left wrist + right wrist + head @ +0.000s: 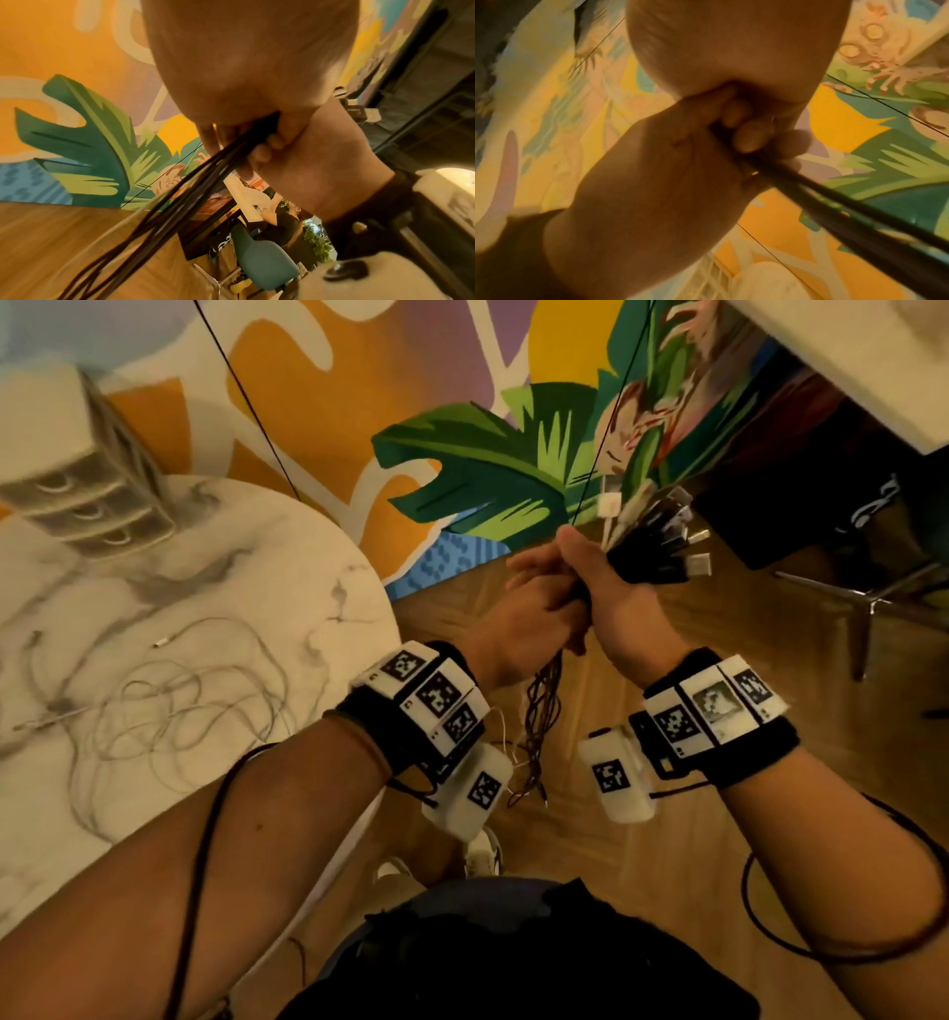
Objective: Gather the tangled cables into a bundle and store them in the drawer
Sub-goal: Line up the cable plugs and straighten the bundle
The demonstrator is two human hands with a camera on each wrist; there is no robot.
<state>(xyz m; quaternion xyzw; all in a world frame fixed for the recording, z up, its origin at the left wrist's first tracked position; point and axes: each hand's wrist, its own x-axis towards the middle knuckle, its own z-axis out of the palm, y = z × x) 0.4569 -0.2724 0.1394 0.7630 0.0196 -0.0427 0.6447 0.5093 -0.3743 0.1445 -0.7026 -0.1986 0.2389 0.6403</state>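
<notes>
Over the wooden floor (642, 891), just off the edge of the round marble counter (215, 567), both hands are wrapped around one fat bundle of cables (652, 541). Right hand (616, 603) has its grip curled tight around the upper part, thumb sticking up, and the left hand (529, 618) is clamped on right beside it, fingers folded round the same strands, the two hands touching.

The bundle itself is mostly black cords with a few white ones mixed in. Plug ends fan out above the right fist: a couple of silver USB-type tips, some black housings, one squarish white connector. Below the hands the loose tails hang down between the wrists as a dark, twisty, kinda braided mess. In the left wrist view the cords run out of the fist as a sheaf of thin black lines; the right wrist view shows them as a blurred dark band leaving the fingers.

Still lying on the counter is a separate tangle of thin pale cable (169, 701), looped all over itself. A small white drawer unit (87, 500) with three drawers sits at the far side, drawers closed.

Readable writing: none, just black-and-white square markers on the wrist bands (436, 695).
</notes>
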